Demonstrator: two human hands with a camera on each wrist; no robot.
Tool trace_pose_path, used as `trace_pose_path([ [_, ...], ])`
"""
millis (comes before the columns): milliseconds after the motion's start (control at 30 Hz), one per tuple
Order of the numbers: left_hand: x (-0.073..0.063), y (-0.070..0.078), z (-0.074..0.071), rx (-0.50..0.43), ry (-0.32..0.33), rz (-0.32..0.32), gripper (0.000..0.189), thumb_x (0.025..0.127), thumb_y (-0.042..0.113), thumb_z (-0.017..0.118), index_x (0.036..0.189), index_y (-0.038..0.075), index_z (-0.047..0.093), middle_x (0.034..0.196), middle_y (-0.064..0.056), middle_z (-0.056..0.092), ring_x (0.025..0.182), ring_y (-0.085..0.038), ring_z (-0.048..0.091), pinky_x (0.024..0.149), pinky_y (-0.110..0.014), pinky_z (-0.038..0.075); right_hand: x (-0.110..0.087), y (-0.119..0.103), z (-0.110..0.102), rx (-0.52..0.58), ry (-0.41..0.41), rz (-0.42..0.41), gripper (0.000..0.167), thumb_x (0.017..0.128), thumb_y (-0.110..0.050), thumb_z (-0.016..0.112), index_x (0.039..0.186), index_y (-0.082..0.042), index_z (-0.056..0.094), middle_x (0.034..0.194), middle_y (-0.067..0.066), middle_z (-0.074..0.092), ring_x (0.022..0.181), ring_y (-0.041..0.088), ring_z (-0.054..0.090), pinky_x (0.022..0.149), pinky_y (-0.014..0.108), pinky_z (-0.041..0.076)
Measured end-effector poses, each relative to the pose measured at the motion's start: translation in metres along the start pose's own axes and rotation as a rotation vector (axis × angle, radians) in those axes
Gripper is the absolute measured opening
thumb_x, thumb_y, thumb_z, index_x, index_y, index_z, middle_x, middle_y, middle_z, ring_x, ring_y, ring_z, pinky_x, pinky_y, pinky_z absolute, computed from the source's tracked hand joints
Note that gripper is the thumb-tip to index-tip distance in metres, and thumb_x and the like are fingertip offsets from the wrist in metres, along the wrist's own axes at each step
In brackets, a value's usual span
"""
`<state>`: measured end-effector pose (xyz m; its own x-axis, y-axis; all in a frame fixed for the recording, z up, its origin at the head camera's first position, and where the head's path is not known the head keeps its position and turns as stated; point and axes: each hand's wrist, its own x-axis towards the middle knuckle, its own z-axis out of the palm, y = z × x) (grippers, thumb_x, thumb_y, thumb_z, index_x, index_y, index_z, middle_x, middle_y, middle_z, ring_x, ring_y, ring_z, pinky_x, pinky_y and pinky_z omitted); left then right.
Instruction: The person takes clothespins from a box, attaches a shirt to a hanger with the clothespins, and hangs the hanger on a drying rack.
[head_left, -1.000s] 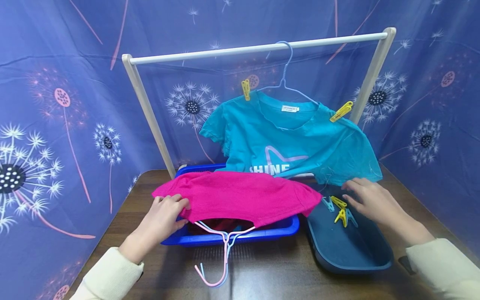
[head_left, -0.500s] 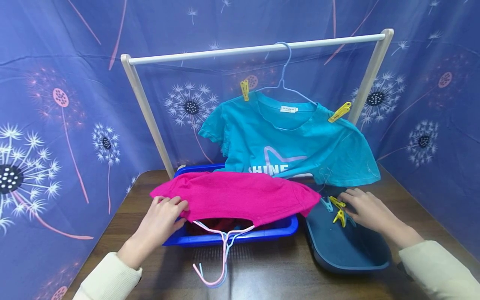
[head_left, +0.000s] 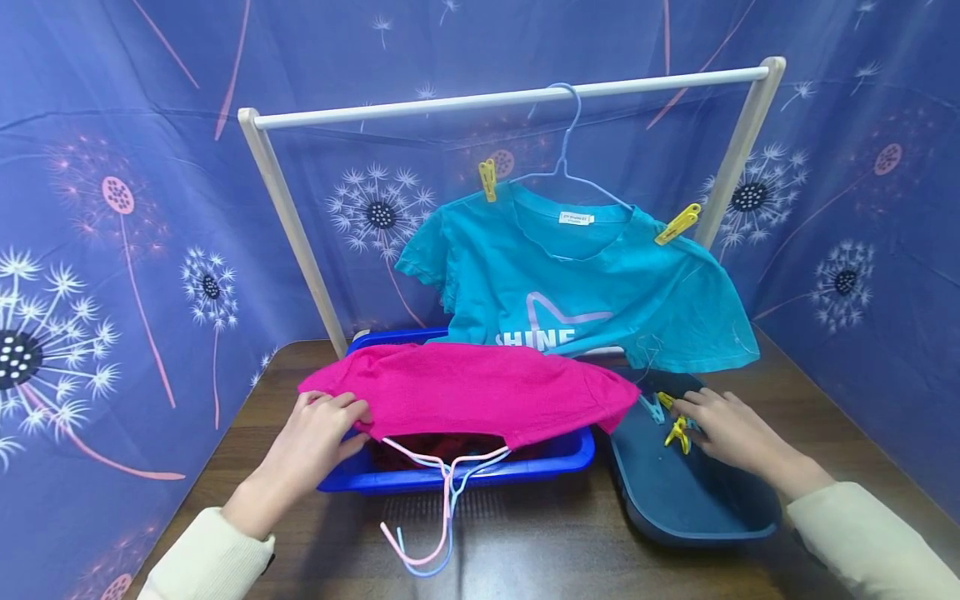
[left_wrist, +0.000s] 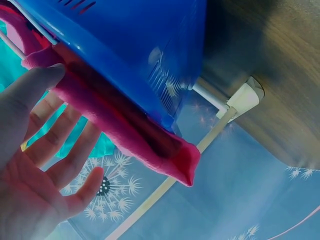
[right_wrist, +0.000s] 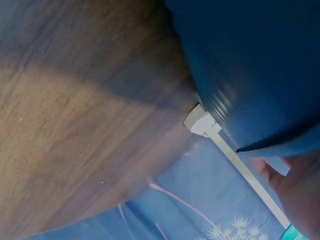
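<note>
In the head view a bright pink shirt (head_left: pixel 465 392) on pink and light blue hangers (head_left: pixel 450 475) lies across a blue basket (head_left: pixel 480 475). My left hand (head_left: pixel 318 433) holds its left sleeve end, fingers over the cloth and thumb at the neckline edge; the left wrist view shows this thumb (left_wrist: pixel 37 85) against the pink cloth. My right hand (head_left: pixel 731 433) reaches into a dark bin (head_left: pixel 705 521), fingertips right at a yellow clothespin (head_left: pixel 677 435). A light blue clothespin (head_left: pixel 652 408) lies beside it. Whether the right fingers pinch a clothespin I cannot tell. The right wrist view mostly hides them.
A drying rack (head_left: pixel 510 100) stands at the back. From its bar hangs a turquoise T-shirt (head_left: pixel 585 267) with yellow clothespins (head_left: pixel 678 223) on both shoulders, its hem close above the bin. A patterned curtain (head_left: pixel 150 275) surrounds the wooden table (head_left: pixel 322 533).
My right hand has moved left and slightly down to the clothespins in the bin, now partly covering them. The left hand stays at the pink shirt's sleeve end.
</note>
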<state>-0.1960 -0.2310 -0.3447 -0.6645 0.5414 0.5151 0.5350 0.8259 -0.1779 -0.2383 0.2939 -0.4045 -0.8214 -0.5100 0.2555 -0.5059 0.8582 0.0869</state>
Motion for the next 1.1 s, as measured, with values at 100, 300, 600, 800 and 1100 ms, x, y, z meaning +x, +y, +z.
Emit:
trace_pose_path([
  [100, 0.000, 0.000, -0.001, 0.004, 0.013, 0.007, 0.027, 0.060, 0.014, 0.080, 0.073, 0.017, 0.056, 0.069, 0.006, 0.057, 0.066, -0.015, 0.058, 0.074, -0.043, 0.040, 0.001, 0.000, 0.002, -0.010, -0.009, -0.012, 0.037, 0.065, -0.013, 0.080, 0.099, -0.008, 0.066, 0.088, 0.005, 0.065, 0.079, 0.022, 0.058, 0.061, 0.036, 0.044],
  [300, 0.001, -0.001, -0.004, -0.008, 0.011, 0.008, 0.027, 0.061, 0.015, 0.080, 0.073, 0.018, 0.056, 0.069, 0.006, 0.057, 0.067, -0.015, 0.058, 0.074, -0.042, 0.040, 0.002, -0.001, 0.005, -0.042, -0.022, -0.050, 0.040, 0.063, -0.013, 0.081, 0.099, -0.009, 0.065, 0.090, 0.006, 0.065, 0.080, 0.022, 0.058, 0.063, 0.040, 0.046],
  [600, 0.004, -0.005, -0.006, -0.059, 0.016, 0.004, 0.026, 0.061, 0.016, 0.080, 0.073, 0.020, 0.058, 0.069, 0.010, 0.060, 0.066, -0.007, 0.058, 0.073, -0.041, 0.040, 0.002, 0.001, 0.014, -0.043, -0.055, -0.077, 0.039, 0.062, -0.010, 0.082, 0.096, -0.016, 0.064, 0.089, 0.001, 0.062, 0.082, 0.021, 0.055, 0.063, 0.039, 0.044],
  [800, 0.006, -0.008, -0.009, -0.083, 0.016, -0.012, 0.025, 0.063, 0.016, 0.080, 0.074, 0.020, 0.057, 0.067, 0.011, 0.059, 0.066, -0.005, 0.057, 0.074, -0.042, 0.039, 0.003, 0.001, 0.014, -0.026, -0.081, -0.083, 0.040, 0.061, -0.010, 0.082, 0.097, -0.016, 0.066, 0.094, 0.004, 0.065, 0.083, 0.022, 0.056, 0.064, 0.040, 0.044],
  [1100, 0.012, -0.013, -0.014, -0.111, 0.052, -0.016, 0.025, 0.065, 0.014, 0.078, 0.071, 0.020, 0.055, 0.059, 0.016, 0.051, 0.058, -0.004, 0.051, 0.070, -0.045, 0.041, 0.003, -0.005, 0.015, -0.040, -0.129, -0.072, 0.045, 0.059, -0.006, 0.082, 0.100, -0.014, 0.067, 0.105, 0.014, 0.065, 0.097, 0.035, 0.058, 0.079, 0.060, 0.044],
])
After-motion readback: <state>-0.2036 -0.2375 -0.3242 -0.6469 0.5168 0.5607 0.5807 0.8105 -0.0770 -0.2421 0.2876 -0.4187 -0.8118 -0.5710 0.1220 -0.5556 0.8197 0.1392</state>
